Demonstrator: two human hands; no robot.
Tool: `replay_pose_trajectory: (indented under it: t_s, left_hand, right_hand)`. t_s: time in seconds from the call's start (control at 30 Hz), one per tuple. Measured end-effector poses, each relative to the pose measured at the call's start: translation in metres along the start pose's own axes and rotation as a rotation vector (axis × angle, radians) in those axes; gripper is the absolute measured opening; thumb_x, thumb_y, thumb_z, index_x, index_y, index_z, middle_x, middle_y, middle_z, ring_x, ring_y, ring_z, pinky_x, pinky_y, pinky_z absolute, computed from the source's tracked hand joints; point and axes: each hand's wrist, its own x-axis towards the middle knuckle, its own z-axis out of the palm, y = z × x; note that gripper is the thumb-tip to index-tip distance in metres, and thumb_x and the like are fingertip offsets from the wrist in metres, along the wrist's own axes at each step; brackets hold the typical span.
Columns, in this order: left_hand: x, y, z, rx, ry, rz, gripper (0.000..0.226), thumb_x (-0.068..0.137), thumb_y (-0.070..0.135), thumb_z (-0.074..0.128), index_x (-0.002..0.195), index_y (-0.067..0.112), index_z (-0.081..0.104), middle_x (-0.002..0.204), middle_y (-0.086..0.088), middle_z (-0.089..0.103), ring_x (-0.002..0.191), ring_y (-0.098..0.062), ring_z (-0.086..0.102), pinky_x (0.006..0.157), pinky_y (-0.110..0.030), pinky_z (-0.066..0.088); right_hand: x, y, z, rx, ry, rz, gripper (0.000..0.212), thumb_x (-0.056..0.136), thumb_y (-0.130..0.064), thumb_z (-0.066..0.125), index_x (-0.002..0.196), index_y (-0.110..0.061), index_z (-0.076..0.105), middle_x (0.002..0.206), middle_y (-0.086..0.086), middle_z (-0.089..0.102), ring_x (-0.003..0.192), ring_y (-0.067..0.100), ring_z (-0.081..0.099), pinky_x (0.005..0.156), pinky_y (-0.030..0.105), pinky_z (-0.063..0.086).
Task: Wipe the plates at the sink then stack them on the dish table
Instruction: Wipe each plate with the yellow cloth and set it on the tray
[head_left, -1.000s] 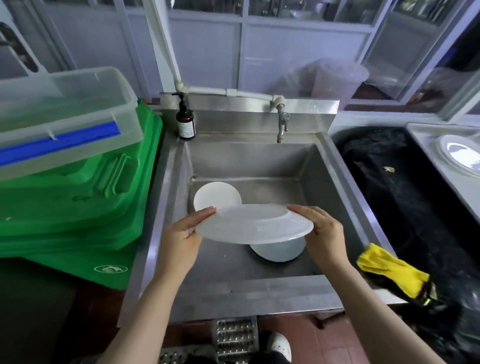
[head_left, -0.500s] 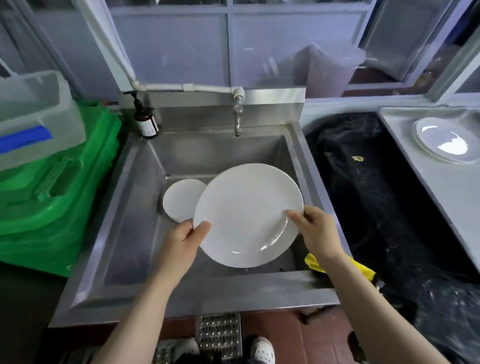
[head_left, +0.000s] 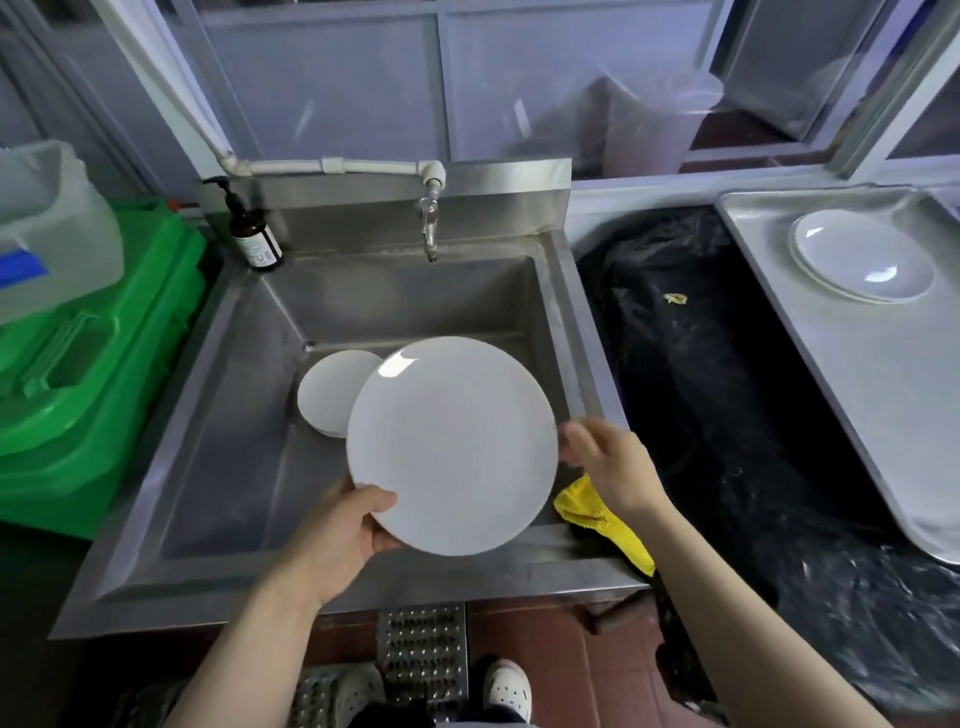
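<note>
— What is seen left of the basin?
— Green crates (head_left: 78, 364) are stacked there, topped by a clear bin (head_left: 52, 234).
— And behind?
— A brown pump bottle (head_left: 255, 240) (label unreadable) is stood near the tap (head_left: 429, 228).

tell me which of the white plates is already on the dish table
The plate on the dish table, far right on the steel dish table. The large plate is in hand; the small plates sit in the sink.

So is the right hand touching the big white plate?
Cannot tell. In the head view the right hand is blurred at the big plate's edge; only the left hand plainly grips it.
</note>
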Motion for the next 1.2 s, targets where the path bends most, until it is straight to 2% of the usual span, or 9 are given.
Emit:
replay_pose_trajectory:
  t_s: [0.07,0.13,0.27,0.37,0.47,0.7,0.87,1.0,1.2]
  left_hand:
    - [0.000,-0.002,0.000,0.005,0.006,0.010,0.036,0.090,-0.010,0.043,0.112,0.014,0.058,0.093,-0.001,0.076,0.080,-0.018,0.073,0.057,-0.035,0.059]
    - [0.000,-0.002,0.001,0.012,-0.008,0.012,0.038,0.090,-0.010,0.043,0.112,0.017,0.058,0.093,0.001,0.076,0.080,-0.017,0.073,0.057,-0.034,0.059]
    - [0.002,-0.006,0.004,0.018,-0.035,-0.016,0.037,0.090,-0.009,0.044,0.111,0.017,0.058,0.092,0.000,0.076,0.081,-0.018,0.072,0.057,-0.033,0.059]
    - [0.007,-0.008,0.008,0.016,-0.030,-0.034,0.034,0.090,-0.010,0.045,0.109,0.014,0.058,0.091,-0.001,0.076,0.083,-0.020,0.071,0.056,-0.033,0.059]
    - [0.010,-0.007,0.011,-0.004,-0.009,-0.044,0.033,0.089,-0.012,0.045,0.105,0.014,0.057,0.091,-0.004,0.074,0.081,-0.022,0.069,0.051,-0.031,0.057]
    - [0.019,0.031,0.004,0.045,-0.084,0.097,0.049,0.086,-0.013,0.044,0.106,0.029,0.059,0.099,0.002,0.071,0.091,-0.023,0.063,0.052,-0.033,0.056]
    - [0.018,0.077,0.007,0.133,-0.179,0.231,0.049,0.062,0.009,0.058,0.106,0.031,0.062,0.096,0.006,0.074,0.090,-0.020,0.067,0.056,-0.033,0.056]
    - [0.013,0.107,0.000,0.047,-0.203,0.346,0.053,0.062,0.007,0.058,0.111,0.028,0.062,0.100,0.004,0.074,0.089,-0.017,0.070,0.056,-0.033,0.056]
    - [0.002,0.130,-0.004,-0.114,-0.168,0.444,0.046,0.061,0.006,0.058,0.103,0.022,0.065,0.089,0.003,0.075,0.077,-0.012,0.071,0.052,-0.031,0.055]
  right_hand:
    - [-0.006,0.026,-0.007,-0.498,-0.081,0.059,0.009,0.086,-0.039,0.059,0.089,-0.035,0.066,0.090,-0.009,0.064,0.087,0.018,0.058,0.072,0.030,0.045]
    - [-0.016,0.051,-0.009,-0.809,-0.159,0.064,0.022,0.080,-0.049,0.063,0.100,-0.042,0.064,0.112,-0.008,0.057,0.106,0.022,0.049,0.082,0.034,0.043]
    - [-0.029,0.079,-0.004,-0.965,-0.160,-0.049,0.061,0.079,-0.050,0.068,0.135,-0.046,0.044,0.148,-0.013,0.030,0.135,0.021,0.027,0.102,0.041,0.035]
    - [-0.032,0.084,-0.003,-0.996,-0.100,-0.080,0.057,0.088,-0.021,0.056,0.135,-0.049,0.042,0.151,-0.015,0.027,0.129,0.025,0.034,0.097,0.038,0.040]
    - [-0.031,0.075,-0.007,-0.770,0.024,-0.109,0.064,0.077,-0.001,0.052,0.128,-0.040,0.055,0.141,-0.015,0.047,0.111,0.022,0.052,0.083,0.021,0.044]
    - [-0.031,-0.045,-0.023,-0.149,0.408,-0.289,0.058,0.074,0.000,0.061,0.128,-0.022,0.057,0.116,-0.004,0.066,0.103,0.016,0.062,0.081,0.024,0.046]
    - [-0.024,-0.141,-0.005,-0.449,0.358,-0.700,0.063,0.069,0.007,0.057,0.127,-0.018,0.061,0.136,0.003,0.055,0.119,0.028,0.052,0.104,0.029,0.036]
    - [-0.015,-0.170,0.001,-0.802,0.485,-0.854,0.034,0.087,-0.020,0.052,0.115,-0.027,0.070,0.135,-0.003,0.057,0.117,0.039,0.053,0.089,0.047,0.046]
    - [-0.023,-0.191,0.023,-0.747,0.607,-0.883,0.038,0.084,-0.025,0.047,0.112,-0.028,0.072,0.131,-0.005,0.059,0.108,0.041,0.056,0.082,0.049,0.048]
